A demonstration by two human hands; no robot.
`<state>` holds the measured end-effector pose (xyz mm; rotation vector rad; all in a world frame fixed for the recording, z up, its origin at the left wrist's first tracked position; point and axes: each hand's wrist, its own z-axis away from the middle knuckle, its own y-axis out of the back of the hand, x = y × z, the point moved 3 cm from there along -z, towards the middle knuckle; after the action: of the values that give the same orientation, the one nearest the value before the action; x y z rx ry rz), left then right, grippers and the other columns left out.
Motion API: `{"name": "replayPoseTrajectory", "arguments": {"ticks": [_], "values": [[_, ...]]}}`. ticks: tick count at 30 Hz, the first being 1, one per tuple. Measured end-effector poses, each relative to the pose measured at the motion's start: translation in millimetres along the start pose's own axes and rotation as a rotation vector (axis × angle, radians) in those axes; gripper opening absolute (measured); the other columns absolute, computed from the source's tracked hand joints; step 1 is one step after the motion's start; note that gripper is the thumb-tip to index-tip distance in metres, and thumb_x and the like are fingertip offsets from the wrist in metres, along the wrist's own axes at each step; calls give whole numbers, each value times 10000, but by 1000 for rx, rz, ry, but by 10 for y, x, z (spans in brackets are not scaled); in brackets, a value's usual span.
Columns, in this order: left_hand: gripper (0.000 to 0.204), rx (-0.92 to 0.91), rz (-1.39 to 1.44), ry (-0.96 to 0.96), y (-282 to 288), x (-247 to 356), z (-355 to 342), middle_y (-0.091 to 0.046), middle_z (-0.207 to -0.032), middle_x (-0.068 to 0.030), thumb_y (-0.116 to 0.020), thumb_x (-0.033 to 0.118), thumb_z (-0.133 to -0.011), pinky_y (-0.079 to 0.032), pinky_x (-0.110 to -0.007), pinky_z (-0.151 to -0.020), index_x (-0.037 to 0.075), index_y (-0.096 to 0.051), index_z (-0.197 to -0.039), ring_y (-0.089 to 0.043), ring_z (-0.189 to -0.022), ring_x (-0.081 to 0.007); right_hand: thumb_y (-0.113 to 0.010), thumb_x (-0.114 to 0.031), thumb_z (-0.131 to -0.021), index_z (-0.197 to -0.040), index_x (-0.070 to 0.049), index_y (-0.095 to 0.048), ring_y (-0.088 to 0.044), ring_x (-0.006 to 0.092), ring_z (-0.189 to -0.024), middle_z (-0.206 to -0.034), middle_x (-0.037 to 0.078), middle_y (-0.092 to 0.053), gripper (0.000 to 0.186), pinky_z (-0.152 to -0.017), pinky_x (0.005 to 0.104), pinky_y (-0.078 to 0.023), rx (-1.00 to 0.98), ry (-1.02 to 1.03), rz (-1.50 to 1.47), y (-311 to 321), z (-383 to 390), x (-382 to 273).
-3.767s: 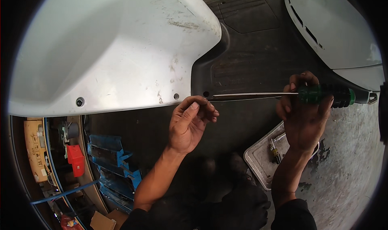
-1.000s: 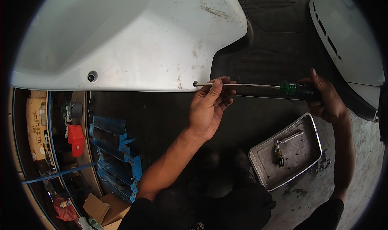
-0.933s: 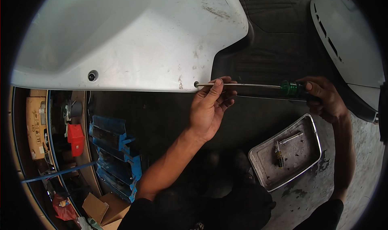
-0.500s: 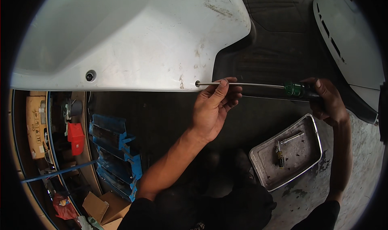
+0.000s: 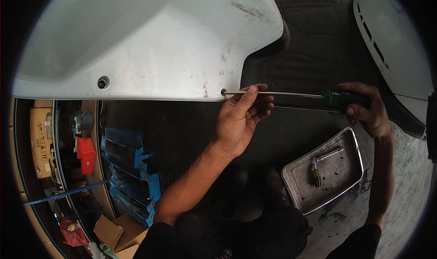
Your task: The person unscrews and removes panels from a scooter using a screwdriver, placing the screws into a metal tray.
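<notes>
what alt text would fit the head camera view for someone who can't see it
Seen from above, a person's right hand grips a long green-handled screwdriver whose tip meets a hole at the edge of a white body panel, while the left hand steadies the shaft. A metal tray holding bolts lies on the ground below.

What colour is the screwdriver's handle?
The screwdriver handle is green and black, held in the right hand; head view.

Screwdriver (image 5: 291, 94) tip hidden in panel (image 5: 150, 45) hole
</notes>
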<state>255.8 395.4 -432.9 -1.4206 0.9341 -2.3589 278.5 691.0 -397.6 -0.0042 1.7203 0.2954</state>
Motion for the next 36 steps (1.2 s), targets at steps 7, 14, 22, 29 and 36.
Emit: {"name": "replayPoseTrajectory", "arguments": {"ticks": [7,14,22,29,36], "values": [[307,22,2,-2,59,-17,9,-681,-1040,-87,-539,285,-1010,-528,-299,-859,38,-616,-1174,-650,-951,-163,-637,-417,-927,-1050,94,-642,-502,80,-427,-717,89,-620,526,-389,216,-400,35,-78,-122,-29,-49,-53],[323,18,8,18,31,17,23,-675,-1059,-89,-528,295,-1014,-526,-303,-871,38,-605,-1194,-646,-965,-163,-625,-423,-937,-1068,83,-641,-484,66,-430,-688,75,-606,523,-387,218,-384,-1,-296,39,4,27,-101],[326,12,22,8,17,46,31,-670,-1067,-92,-520,287,-1017,-526,-309,-879,33,-592,-1209,-643,-990,-168,-668,-562,-851,-1074,52,-627,-473,60,-467,-692,45,-564,654,-402,189,-336,230,-318,-339,-13,161,128],[318,35,33,13,75,53,52,-670,-1066,-94,-525,282,-1015,-527,-312,-879,33,-599,-1198,-644,-983,-176,-700,-490,-854,-928,-1,-627,-471,54,-506,-790,44,-585,499,-427,187,-337,277,-386,-316,-167,12,-59],[296,49,-11,-2,19,23,19,-668,-1071,-94,-553,271,-1003,-515,-319,-895,40,-614,-1177,-632,-1014,-185,-773,-310,-803,-1006,-10,-627,-541,97,-678,-933,78,-605,391,-548,223,-416,138,-99,-205,51,116,91]]}}
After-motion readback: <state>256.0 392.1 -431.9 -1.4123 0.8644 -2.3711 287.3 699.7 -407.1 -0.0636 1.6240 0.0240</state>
